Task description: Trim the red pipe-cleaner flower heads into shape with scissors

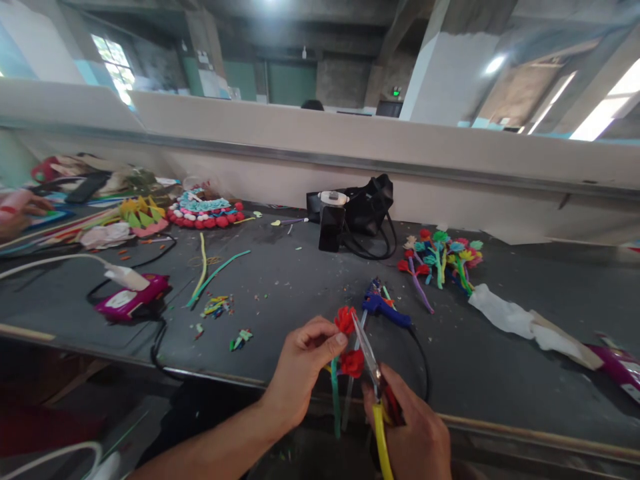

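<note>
My left hand (303, 373) pinches a red pipe-cleaner flower (346, 320) between thumb and fingers, low at the table's front edge. A second red flower (353, 363) and green stems (335, 397) hang just below it. My right hand (413, 433) grips yellow-handled scissors (371, 373), whose blades point up and left and touch the held flower. Both hands are closed on what they hold.
A blue glue gun (385, 308) lies behind the hands. A bunch of coloured flowers (443, 257) and white cloth (505, 313) lie right. A black bag (367, 207), a phone (331, 228), a pink glue gun (131, 299) and scraps (217, 307) are on the grey table (280, 273). Another person's hand (17, 210) shows far left.
</note>
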The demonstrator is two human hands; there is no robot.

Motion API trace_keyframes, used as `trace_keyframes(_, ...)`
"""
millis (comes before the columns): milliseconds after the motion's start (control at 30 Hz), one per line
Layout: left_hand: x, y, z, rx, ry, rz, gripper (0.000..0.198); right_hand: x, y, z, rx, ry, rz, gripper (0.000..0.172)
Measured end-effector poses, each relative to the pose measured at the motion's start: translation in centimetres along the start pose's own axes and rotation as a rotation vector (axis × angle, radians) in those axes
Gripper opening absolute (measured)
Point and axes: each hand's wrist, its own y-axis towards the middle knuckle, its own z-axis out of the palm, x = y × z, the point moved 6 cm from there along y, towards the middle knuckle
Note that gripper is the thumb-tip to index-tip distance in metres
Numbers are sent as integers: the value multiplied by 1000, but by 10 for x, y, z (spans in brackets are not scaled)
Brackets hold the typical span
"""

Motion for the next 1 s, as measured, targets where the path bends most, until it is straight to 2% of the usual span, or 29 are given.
trace_keyframes(300,-5,3,-3,-16,109,45,21,2,2,-4,-11,-54,-26,33)
trace_keyframes(567,-5,1,0,15,114,47,20,2,-2,-3,-28,-12,-55,30)
trace_keyframes(733,-5,2,-2,14,119,57,21,1,1,-1,51,34,-12,33)
trace_keyframes(900,-6,2,-3,28,140,62,21,1,4,4,169,238,104,31)
trace_keyframes(1000,-2,3,-2,52,103,17,22,5,8,0,169,320,134,26)
